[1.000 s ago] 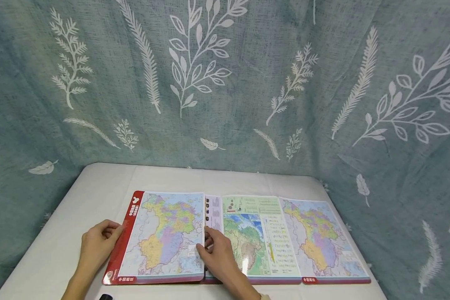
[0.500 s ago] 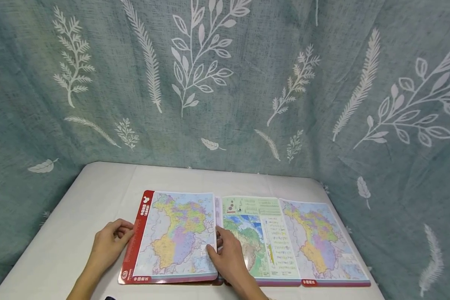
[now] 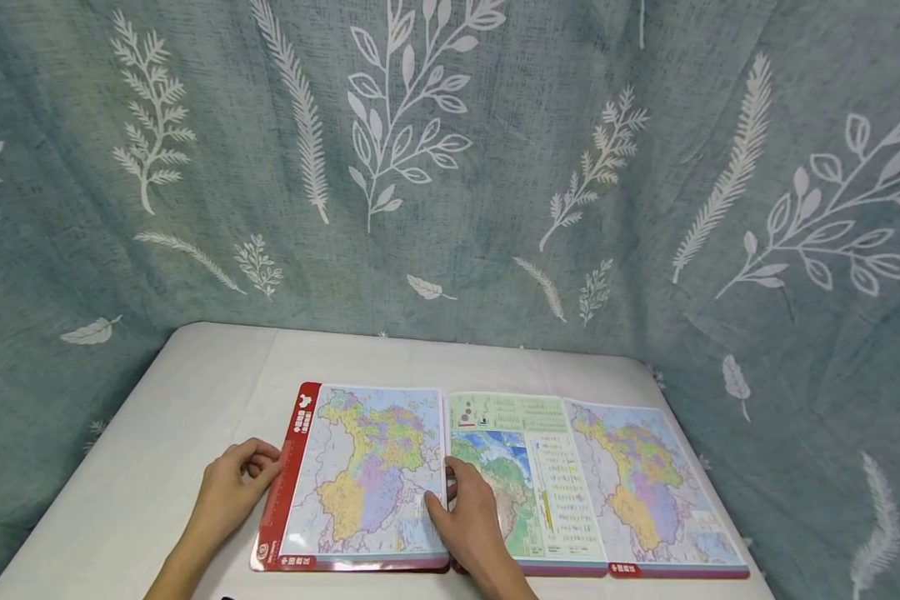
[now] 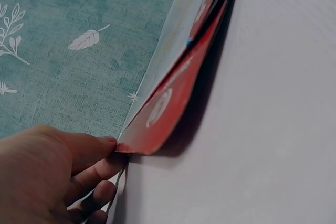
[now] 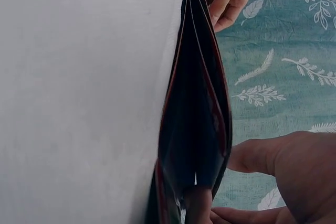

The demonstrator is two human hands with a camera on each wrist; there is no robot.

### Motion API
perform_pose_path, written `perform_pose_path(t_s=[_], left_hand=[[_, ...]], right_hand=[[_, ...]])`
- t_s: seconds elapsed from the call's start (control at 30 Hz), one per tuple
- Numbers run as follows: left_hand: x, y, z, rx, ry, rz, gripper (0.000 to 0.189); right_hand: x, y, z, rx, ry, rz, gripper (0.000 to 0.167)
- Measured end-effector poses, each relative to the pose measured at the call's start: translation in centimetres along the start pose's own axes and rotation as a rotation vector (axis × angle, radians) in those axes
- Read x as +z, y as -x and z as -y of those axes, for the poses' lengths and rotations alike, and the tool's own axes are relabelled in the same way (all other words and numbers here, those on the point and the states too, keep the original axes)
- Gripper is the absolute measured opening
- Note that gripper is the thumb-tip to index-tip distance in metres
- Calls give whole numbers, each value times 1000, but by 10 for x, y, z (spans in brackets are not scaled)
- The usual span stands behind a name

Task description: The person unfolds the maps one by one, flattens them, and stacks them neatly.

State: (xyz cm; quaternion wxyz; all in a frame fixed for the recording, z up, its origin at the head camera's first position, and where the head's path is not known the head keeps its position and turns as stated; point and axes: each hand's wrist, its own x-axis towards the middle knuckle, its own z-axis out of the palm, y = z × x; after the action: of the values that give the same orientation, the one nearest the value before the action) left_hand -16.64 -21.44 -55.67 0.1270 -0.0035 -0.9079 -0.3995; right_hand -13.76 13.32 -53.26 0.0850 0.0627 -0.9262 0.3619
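Note:
A glossy folding map sheet with a red left border and a pastel political map lies on top of other layers in the head view. On its left border my left hand pinches the red edge between thumb and fingers; the left wrist view shows the red corner in that pinch. Along the opposite edge my right hand grips the sheet, thumb on the outer face. Below, in the right wrist view, dark layers bow apart, with a fingertip between them.
To the right, a green physical map panel and another political map panel lie flat. The white table runs up to a leaf-patterned teal curtain. A small dark object barely shows at the bottom edge.
Both hands have carried the red-bordered map sheet rightward. Its right edge now covers the purple strip beside the physical map. The two right panels have stayed nearly in place.

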Motion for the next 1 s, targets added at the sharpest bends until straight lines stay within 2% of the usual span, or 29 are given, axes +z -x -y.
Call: perform_pose_path(t_s=[0.33,0.53,0.73,1.0], left_hand=[[4,-2,0,4,9,5,15],[6,-1,-2,-7,13,18,18],[7,-2,-7,12,19,-17,17],[11,3,-9,3,19,-58,17]], right_hand=[[1,4,-2,-9,65,-53,50],[-1,5,-2,-6,45,-56,47],[-2,4,-1,16,33,-45,45],[-1,2,-3,66,31,-17,49]])
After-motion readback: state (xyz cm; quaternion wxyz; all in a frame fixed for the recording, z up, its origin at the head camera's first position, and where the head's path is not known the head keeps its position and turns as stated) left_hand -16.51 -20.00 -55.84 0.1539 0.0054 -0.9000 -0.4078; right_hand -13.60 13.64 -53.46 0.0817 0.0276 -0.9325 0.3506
